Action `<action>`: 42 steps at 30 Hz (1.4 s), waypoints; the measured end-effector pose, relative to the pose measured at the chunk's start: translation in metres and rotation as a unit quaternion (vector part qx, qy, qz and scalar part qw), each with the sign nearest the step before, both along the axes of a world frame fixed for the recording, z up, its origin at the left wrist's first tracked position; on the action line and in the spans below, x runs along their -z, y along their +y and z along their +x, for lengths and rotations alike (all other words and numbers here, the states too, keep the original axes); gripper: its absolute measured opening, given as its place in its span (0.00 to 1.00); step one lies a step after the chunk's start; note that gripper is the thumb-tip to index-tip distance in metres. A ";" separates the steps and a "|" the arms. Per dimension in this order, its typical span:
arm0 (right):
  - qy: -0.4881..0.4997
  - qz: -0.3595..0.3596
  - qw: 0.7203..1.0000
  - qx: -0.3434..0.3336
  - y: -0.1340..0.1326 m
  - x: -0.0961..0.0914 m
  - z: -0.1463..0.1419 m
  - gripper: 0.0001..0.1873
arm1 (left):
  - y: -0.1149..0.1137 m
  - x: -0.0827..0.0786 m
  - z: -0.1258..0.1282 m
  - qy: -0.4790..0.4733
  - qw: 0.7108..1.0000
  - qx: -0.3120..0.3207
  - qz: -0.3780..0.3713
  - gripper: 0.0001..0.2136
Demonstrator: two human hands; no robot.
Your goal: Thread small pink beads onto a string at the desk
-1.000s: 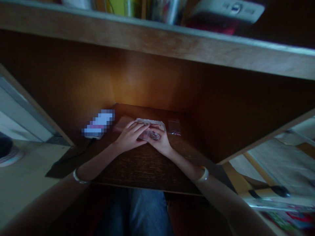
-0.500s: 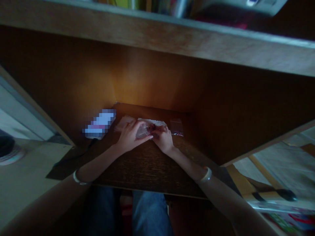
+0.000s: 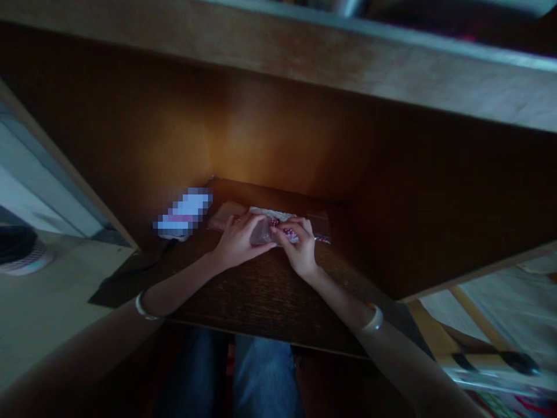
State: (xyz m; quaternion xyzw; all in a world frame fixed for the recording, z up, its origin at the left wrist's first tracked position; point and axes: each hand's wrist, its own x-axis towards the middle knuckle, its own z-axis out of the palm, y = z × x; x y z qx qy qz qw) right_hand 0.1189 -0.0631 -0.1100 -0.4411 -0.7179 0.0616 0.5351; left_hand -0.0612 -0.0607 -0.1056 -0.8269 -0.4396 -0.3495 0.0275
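My left hand grips a small clear plastic bag between thumb and fingers, over the wooden desk. At the bag's mouth, my right hand pinches small dark red beads. More of these beads show under its fingers; whether they are strung is too small to tell. A whitish crumpled sheet lies just behind both hands. Beside my left hand are flat clear bags. Right of my right hand rests another clear bag with reddish bits along its near edge.
A blurred-out bright device with a dark cable stands at the left of the desk top. Wooden side panels enclose the space, and a thick shelf edge crosses above. A basket-like bin is on the floor at left.
My right hand has shifted slightly right, away from my left, and the red beads now show more plainly between them. The whole view has also shifted a little.
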 end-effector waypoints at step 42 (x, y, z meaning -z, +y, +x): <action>-0.141 -0.025 0.988 0.061 -0.005 -0.006 0.007 0.11 | -0.002 0.000 0.004 -0.046 0.998 0.033 -0.014 0.22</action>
